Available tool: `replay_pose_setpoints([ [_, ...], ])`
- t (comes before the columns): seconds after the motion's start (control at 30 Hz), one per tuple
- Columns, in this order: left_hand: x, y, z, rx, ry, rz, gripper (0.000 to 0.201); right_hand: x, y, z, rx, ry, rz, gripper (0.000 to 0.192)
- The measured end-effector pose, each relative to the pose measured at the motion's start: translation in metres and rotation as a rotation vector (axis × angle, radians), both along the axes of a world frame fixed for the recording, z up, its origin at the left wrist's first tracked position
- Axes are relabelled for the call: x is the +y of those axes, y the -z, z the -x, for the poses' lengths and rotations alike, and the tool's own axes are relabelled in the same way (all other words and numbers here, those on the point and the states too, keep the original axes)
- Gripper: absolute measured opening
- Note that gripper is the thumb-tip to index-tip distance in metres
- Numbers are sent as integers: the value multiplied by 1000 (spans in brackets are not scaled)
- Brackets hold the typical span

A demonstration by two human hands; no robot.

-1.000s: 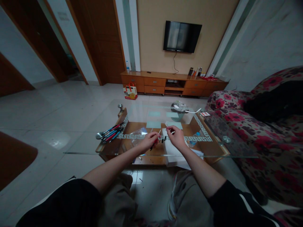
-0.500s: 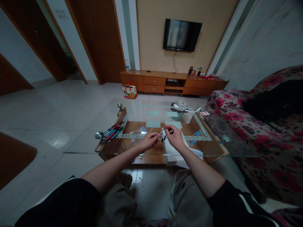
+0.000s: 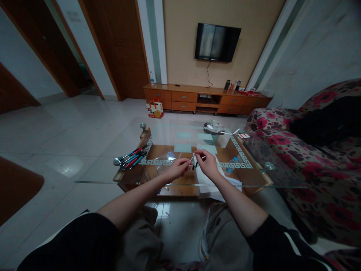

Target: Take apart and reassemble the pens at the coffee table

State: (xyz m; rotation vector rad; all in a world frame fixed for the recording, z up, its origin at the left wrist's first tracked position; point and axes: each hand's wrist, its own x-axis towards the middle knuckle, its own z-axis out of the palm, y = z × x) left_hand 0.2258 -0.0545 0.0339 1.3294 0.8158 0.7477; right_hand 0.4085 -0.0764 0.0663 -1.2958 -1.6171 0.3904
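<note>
Above the glass coffee table, my left hand is closed, its thumb and fingertips pinching a thin white stick. The stick slants up toward my right hand, whose fingers are pinched together at its other end. Its exact kind is too small to make out. Two small black pieces show just below my right fingertips; whether they lie on the glass or are held, I cannot tell. To the left, a bundle of pens in several colours rests on the glass.
A clear plastic bag is left of my hands. Under my right forearm is a white box with papers. A blue-capped bottle shows at right, a lined basket farther back. A floral sofa flanks the table.
My right fingertips have shifted very slightly at the end of the white stick. Otherwise both hands and the things around them look the same.
</note>
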Motion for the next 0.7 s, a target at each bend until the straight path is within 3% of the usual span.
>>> replay_pose_setpoints([
  [0.7, -3, -5, -1, 58, -12, -19, 34, -1, 5, 7, 87, -117, 107, 29],
])
